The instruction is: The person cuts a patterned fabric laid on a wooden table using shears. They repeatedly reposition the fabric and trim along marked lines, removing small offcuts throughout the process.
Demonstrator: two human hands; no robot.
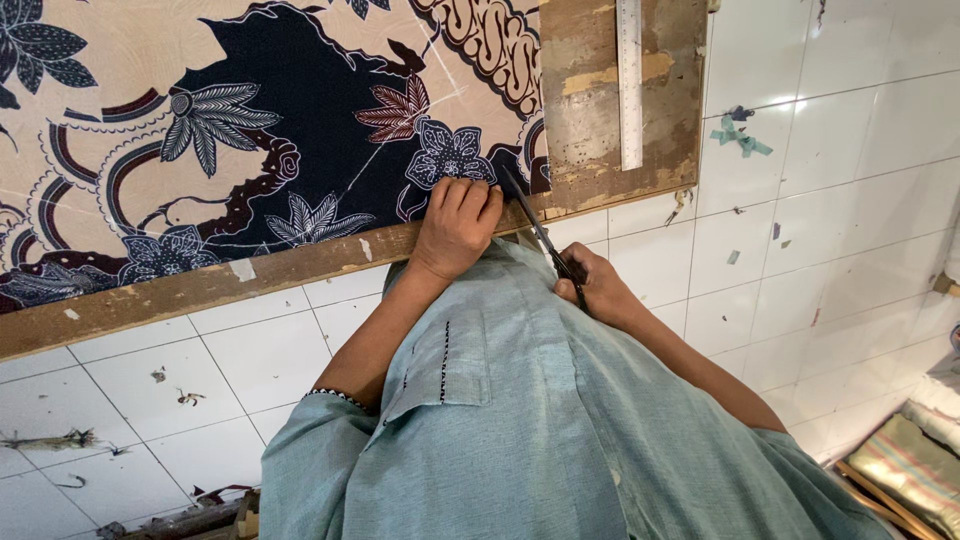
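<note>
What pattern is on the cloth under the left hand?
Cream and dark navy floral cloth, with maroon touches; head view.

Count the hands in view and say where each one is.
2. The left hand presses the patterned cloth at the wooden board's edge. The right hand holds scissors just beside it, blades pointing toward the cloth.

Left hand [458, 225] knuckles up, fingers curled under, pressed flat with the wrist bent slightly; left forearm runs down and left, bare to a beaded band near the elbow. Right hand [592, 285] sits lower and closer to the body, fingers closed in a grip, thumb side up. Right forearm angles down to the right, bare, elbow bent.
</note>
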